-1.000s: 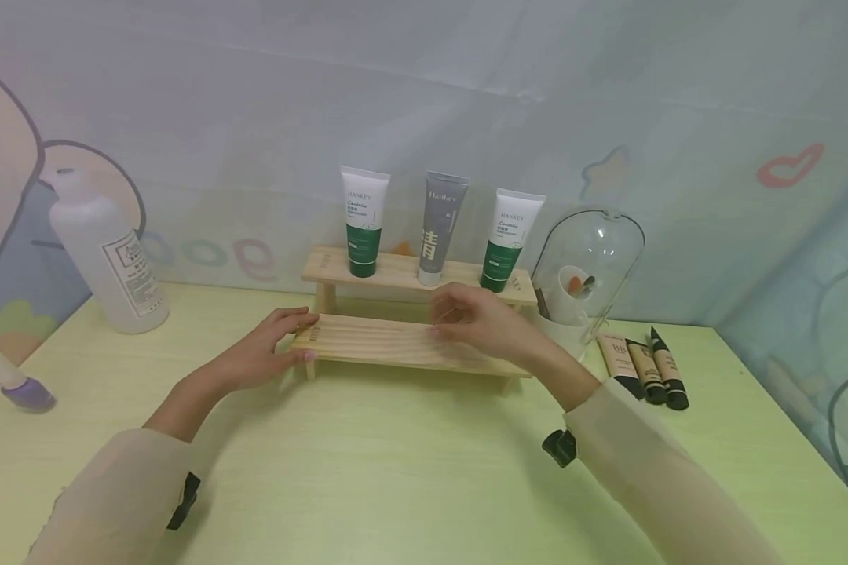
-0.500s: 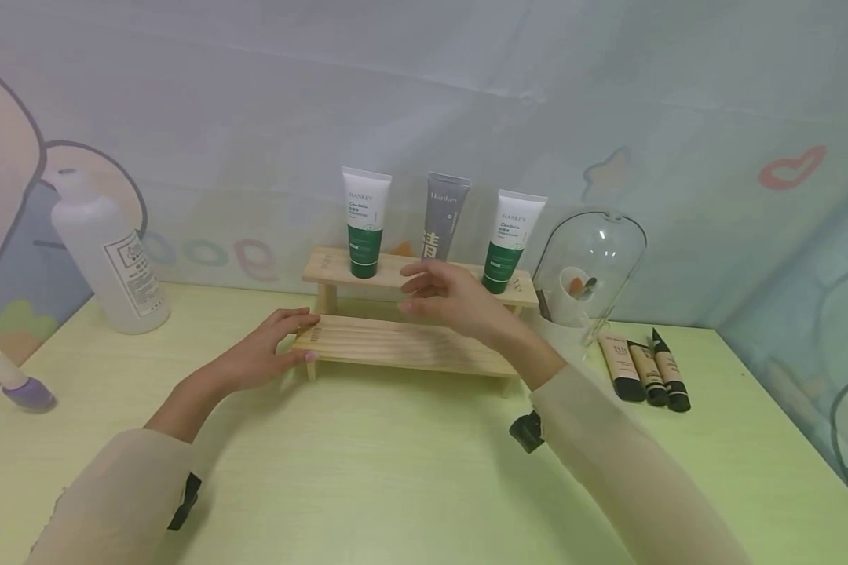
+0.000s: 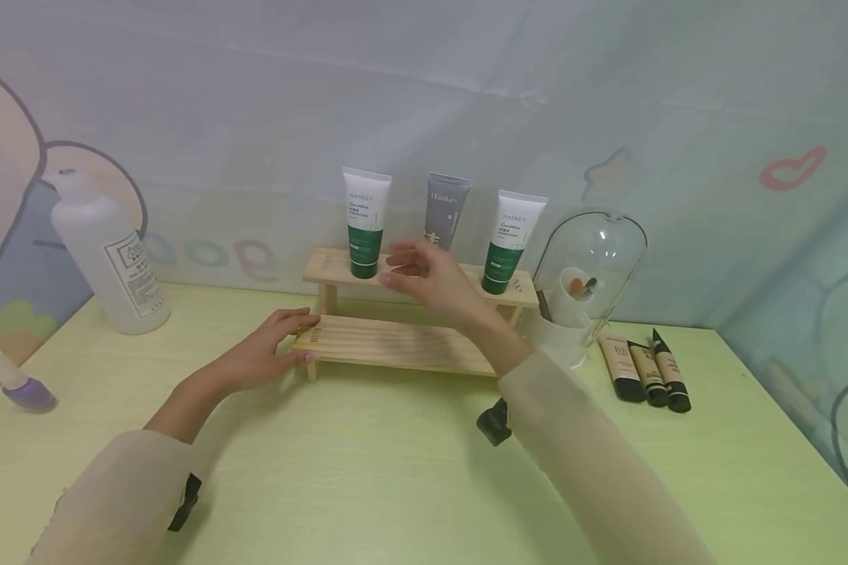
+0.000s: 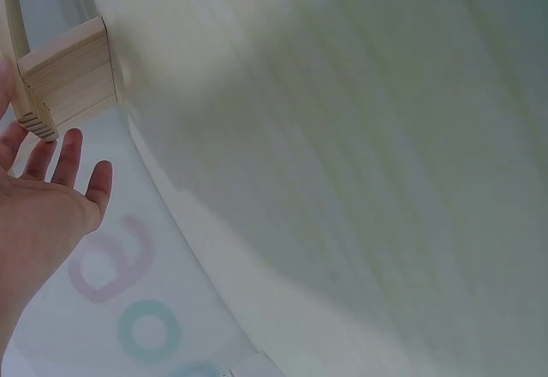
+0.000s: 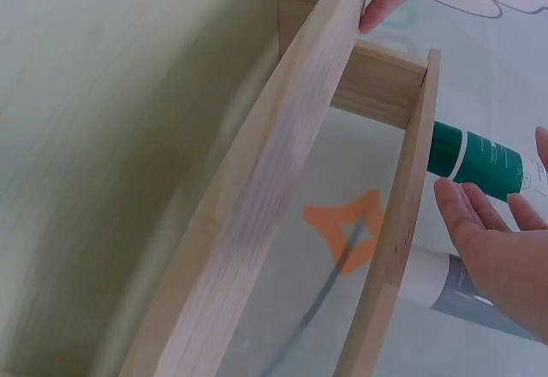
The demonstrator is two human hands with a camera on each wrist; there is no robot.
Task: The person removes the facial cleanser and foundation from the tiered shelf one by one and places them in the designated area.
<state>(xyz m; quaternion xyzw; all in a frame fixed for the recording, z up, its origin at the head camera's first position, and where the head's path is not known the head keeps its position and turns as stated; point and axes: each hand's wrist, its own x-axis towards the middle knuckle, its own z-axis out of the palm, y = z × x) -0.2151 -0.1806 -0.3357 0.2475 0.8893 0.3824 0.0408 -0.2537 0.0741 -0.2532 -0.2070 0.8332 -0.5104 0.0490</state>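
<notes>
A two-tier wooden display rack [image 3: 396, 344] stands by the wall. My left hand [image 3: 257, 357] holds the left end of its lower shelf, thumb at the front corner and fingers at the back one. On the upper shelf stand a left white-and-green tube [image 3: 364, 224], a grey tube [image 3: 447, 205] and a right white-and-green tube [image 3: 512, 239]. My right hand [image 3: 438, 282] is in front of the upper shelf with fingers apart, holding nothing; it hides the grey tube's lower part. In the right wrist view its fingertips [image 5: 454, 199] are close beside the left tube [image 5: 475, 161].
A large white bottle [image 3: 109, 255] and a purple nail polish bottle [image 3: 17, 382] are at the left. To the right of the rack stand a clear dome [image 3: 608, 251] over a white holder [image 3: 564, 337] with brushes, and several small cosmetic tubes [image 3: 643, 369] lying on the table.
My right hand has moved left and up, from above the lower shelf past the grey tube towards the left white-and-green tube. The left hand has stayed on the shelf's end.
</notes>
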